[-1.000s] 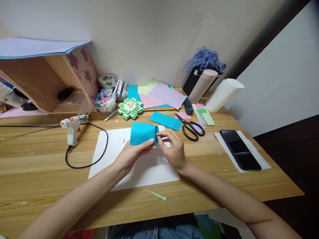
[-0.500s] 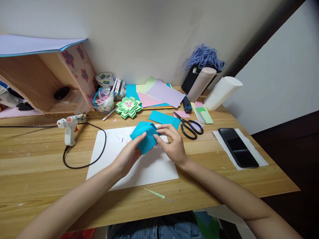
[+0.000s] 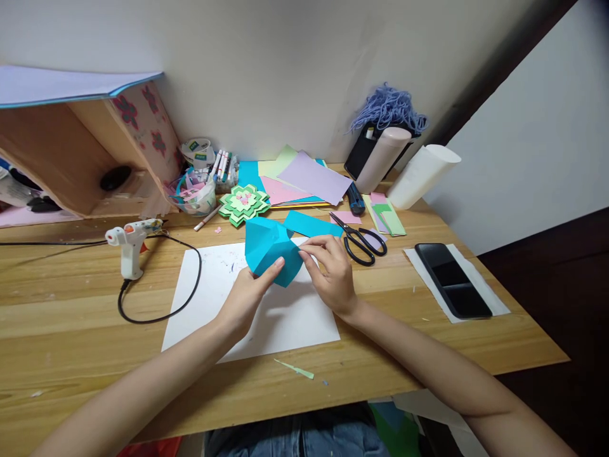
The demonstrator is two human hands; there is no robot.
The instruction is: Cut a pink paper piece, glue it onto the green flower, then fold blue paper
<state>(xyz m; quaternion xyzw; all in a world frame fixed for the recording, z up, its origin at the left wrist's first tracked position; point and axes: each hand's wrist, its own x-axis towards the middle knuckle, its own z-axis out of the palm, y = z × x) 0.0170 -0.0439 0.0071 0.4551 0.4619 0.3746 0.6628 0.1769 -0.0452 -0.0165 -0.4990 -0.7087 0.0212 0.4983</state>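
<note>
Both hands hold a folded piece of blue paper point(image 3: 268, 249) just above a white sheet point(image 3: 266, 304) on the wooden desk. My left hand point(image 3: 247, 297) grips its lower left side with the thumb on top. My right hand point(image 3: 330, 271) pinches its right edge with closed fingers. The paper is turned so that a corner points down and part of it stands up.
A blue paper strip point(image 3: 311, 224) and black scissors point(image 3: 360, 240) lie just behind my right hand. A glue gun point(image 3: 129, 243) with a looping cord stands at the left. A phone point(image 3: 451, 280) rests at the right. Coloured sheets point(image 3: 304, 181), a green paper flower point(image 3: 243, 204), markers and rolls crowd the back.
The blue paper has been turned and partly opened between my hands, from a flat rectangle to a tilted, corner-down shape. Both hands kept their hold and shifted slightly left.
</note>
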